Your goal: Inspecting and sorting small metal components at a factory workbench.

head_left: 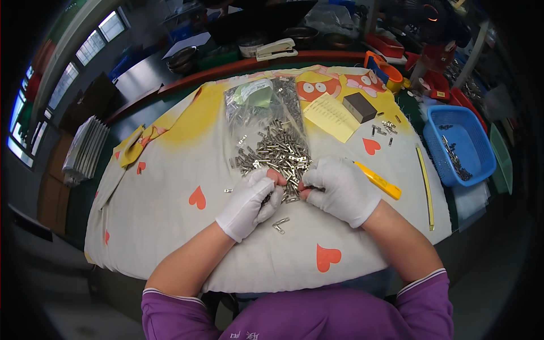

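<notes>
A heap of small, shiny metal parts (283,148) spills from a clear plastic bag (233,119) in the middle of the cloth. At its near left edge my left hand (248,204), in a white glove with bare fingertips, curls around several of the small metal parts. My right hand (343,191), gloved the same way, has thumb and fingers drawn together at the near right edge of the heap; what lies between them is mostly hidden. Two or so loose metal parts (280,225) lie on the cloth just below the hands.
A yellow-handled cutter (381,182) lies right of my right hand, beside a yellow strip (425,187). Beyond are a yellow note (331,117), a dark block (360,107) and scattered metal pieces (389,128). A blue basket (459,146) holds more parts. A stapler (276,51) sits at the back.
</notes>
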Action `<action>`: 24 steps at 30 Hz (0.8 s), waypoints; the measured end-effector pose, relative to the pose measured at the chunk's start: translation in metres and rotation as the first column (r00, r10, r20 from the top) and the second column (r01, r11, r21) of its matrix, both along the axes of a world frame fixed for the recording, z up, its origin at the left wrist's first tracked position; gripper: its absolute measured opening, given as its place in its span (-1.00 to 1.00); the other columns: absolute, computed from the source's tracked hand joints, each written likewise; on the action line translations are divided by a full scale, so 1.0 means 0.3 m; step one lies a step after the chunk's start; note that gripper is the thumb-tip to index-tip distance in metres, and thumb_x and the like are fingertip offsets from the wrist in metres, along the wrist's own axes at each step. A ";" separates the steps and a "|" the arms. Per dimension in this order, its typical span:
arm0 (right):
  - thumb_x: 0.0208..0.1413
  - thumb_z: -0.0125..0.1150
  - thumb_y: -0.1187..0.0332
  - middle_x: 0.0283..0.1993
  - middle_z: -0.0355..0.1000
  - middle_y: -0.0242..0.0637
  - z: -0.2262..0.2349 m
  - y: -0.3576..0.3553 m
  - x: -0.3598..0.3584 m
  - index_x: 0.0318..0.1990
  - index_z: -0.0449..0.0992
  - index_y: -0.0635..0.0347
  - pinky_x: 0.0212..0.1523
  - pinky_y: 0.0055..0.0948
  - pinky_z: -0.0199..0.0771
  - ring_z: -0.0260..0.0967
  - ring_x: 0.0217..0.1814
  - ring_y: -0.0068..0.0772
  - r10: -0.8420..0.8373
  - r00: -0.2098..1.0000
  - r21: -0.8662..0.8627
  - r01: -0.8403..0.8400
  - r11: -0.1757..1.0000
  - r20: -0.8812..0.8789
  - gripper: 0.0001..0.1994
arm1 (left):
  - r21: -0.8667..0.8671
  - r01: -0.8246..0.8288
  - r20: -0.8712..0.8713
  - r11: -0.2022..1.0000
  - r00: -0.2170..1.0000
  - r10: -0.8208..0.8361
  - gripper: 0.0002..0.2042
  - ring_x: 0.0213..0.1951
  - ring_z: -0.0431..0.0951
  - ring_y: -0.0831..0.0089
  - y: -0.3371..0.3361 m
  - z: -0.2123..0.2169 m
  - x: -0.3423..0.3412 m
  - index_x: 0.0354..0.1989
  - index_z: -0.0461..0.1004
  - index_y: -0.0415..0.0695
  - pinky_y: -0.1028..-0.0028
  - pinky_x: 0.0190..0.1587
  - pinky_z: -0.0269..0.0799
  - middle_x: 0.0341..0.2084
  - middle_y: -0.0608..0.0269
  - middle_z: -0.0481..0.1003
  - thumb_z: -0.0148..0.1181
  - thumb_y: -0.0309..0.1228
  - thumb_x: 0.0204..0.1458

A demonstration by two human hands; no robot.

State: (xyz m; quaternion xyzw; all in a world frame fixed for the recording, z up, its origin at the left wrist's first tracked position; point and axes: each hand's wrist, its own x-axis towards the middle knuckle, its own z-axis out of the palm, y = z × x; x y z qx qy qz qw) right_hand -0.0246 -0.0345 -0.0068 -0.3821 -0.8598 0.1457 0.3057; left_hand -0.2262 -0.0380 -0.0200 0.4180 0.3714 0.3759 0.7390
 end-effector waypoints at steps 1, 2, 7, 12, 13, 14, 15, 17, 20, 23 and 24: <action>-0.26 0.27 0.46 -0.50 0.35 -0.22 -0.009 -0.002 -0.019 -0.52 0.47 0.20 -0.40 -0.33 0.34 0.33 -0.42 -0.21 0.006 1.000 -0.003 -0.006 1.000 0.000 -0.90 | -0.002 0.000 -0.005 1.000 1.000 0.000 -0.83 -0.83 0.04 0.67 0.001 -0.002 -0.002 -0.32 0.30 -0.19 0.64 -0.80 -0.11 -0.73 0.35 0.27 -0.15 -0.36 0.14; -0.27 0.27 0.45 -0.51 0.35 -0.21 -0.016 -0.003 -0.034 -0.53 0.47 0.20 -0.41 -0.28 0.32 0.32 -0.42 -0.18 0.030 0.999 0.016 -0.031 0.999 0.039 -0.89 | -0.003 0.000 -0.010 1.000 1.000 0.000 -0.83 -0.83 0.04 0.67 0.003 -0.004 -0.003 -0.32 0.30 -0.19 0.64 -0.80 -0.10 -0.72 0.34 0.27 -0.15 -0.35 0.14; -0.24 0.22 0.40 -0.52 0.36 -0.15 -0.025 -0.022 -0.046 -0.55 0.47 0.17 -0.36 -0.19 0.32 0.34 -0.40 -0.10 -0.010 0.991 0.023 0.007 1.000 0.136 -0.92 | -0.001 0.013 -0.019 1.000 1.000 -0.013 -0.83 -0.83 0.05 0.68 -0.001 -0.002 -0.006 -0.32 0.31 -0.17 0.65 -0.79 -0.09 -0.72 0.35 0.28 -0.12 -0.32 0.13; -0.23 0.21 0.47 -0.49 0.35 -0.14 -0.026 -0.036 -0.048 -0.56 0.44 0.23 -0.35 -0.23 0.30 0.31 -0.35 -0.09 -0.033 0.950 -0.038 0.047 0.998 0.311 -0.93 | 0.025 0.037 -0.094 0.999 0.995 -0.035 -0.81 -0.82 0.07 0.69 -0.006 0.005 -0.002 -0.33 0.31 -0.15 0.65 -0.79 -0.07 -0.71 0.38 0.29 -0.07 -0.28 0.11; -0.23 0.21 0.47 -0.49 0.35 -0.14 -0.024 -0.032 -0.049 -0.56 0.44 0.23 -0.35 -0.23 0.30 0.31 -0.35 -0.09 -0.036 0.950 -0.035 0.049 0.998 0.310 -0.93 | 0.015 0.039 -0.097 0.999 0.995 -0.037 -0.82 -0.82 0.08 0.69 -0.006 0.008 -0.001 -0.33 0.31 -0.15 0.65 -0.79 -0.07 -0.71 0.38 0.29 -0.04 -0.29 0.10; -0.22 0.21 0.48 -0.48 0.35 -0.14 -0.023 -0.028 -0.050 -0.53 0.42 0.22 -0.34 -0.25 0.30 0.31 -0.34 -0.10 -0.063 0.971 -0.019 0.069 0.997 0.230 -0.92 | 0.006 0.041 -0.099 0.999 0.994 -0.040 -0.83 -0.81 0.10 0.69 -0.005 0.010 0.000 -0.33 0.31 -0.14 0.65 -0.78 -0.06 -0.71 0.39 0.29 -0.01 -0.29 0.08; -0.20 0.20 0.49 -0.47 0.34 -0.14 -0.022 -0.024 -0.051 -0.51 0.41 0.22 -0.34 -0.26 0.30 0.30 -0.33 -0.10 -0.088 0.985 -0.005 0.090 0.996 0.148 -0.91 | 0.007 0.042 -0.100 0.999 0.994 -0.041 -0.83 -0.81 0.10 0.69 -0.005 0.011 0.002 -0.33 0.31 -0.14 0.65 -0.78 -0.06 -0.71 0.39 0.29 -0.01 -0.29 0.08; -0.18 0.19 0.47 -0.47 0.35 -0.12 -0.009 -0.022 -0.036 -0.50 0.41 0.23 -0.34 -0.23 0.31 0.31 -0.35 -0.08 -0.074 0.997 0.000 0.074 0.997 0.032 -0.92 | 0.012 0.025 -0.183 1.000 0.983 -0.022 -0.86 -0.79 0.13 0.70 -0.014 0.019 0.010 -0.35 0.31 -0.13 0.64 -0.76 -0.02 -0.69 0.40 0.29 0.03 -0.32 0.04; -0.16 0.19 0.46 -0.48 0.35 -0.11 0.022 -0.025 -0.028 -0.49 0.41 0.25 -0.33 -0.20 0.32 0.32 -0.37 -0.05 -0.045 0.997 -0.039 0.043 0.998 -0.060 -0.91 | 0.112 0.087 -0.328 0.990 0.944 -0.046 -0.87 -0.76 0.15 0.71 -0.019 0.015 0.015 -0.37 0.31 -0.11 0.64 -0.74 0.02 -0.68 0.41 0.29 0.05 -0.34 0.02; -0.15 0.21 0.45 -0.48 0.35 -0.12 0.022 -0.024 -0.030 -0.46 0.41 0.25 -0.33 -0.21 0.32 0.32 -0.37 -0.06 -0.035 0.998 -0.087 0.031 0.996 -0.048 -0.89 | 0.086 0.096 -0.347 0.992 0.936 -0.061 -0.88 -0.74 0.16 0.71 -0.023 0.038 0.019 -0.38 0.31 -0.11 0.65 -0.73 0.04 -0.67 0.40 0.30 0.04 -0.34 0.04; -0.15 0.22 0.43 -0.47 0.35 -0.13 0.018 -0.023 -0.030 -0.45 0.41 0.26 -0.33 -0.22 0.32 0.32 -0.36 -0.06 -0.037 0.998 -0.091 0.032 0.995 -0.058 -0.87 | 0.015 0.084 -0.337 0.996 0.939 -0.074 -0.87 -0.74 0.16 0.71 -0.023 0.046 0.021 -0.37 0.31 -0.12 0.65 -0.73 0.04 -0.68 0.40 0.30 0.04 -0.34 0.04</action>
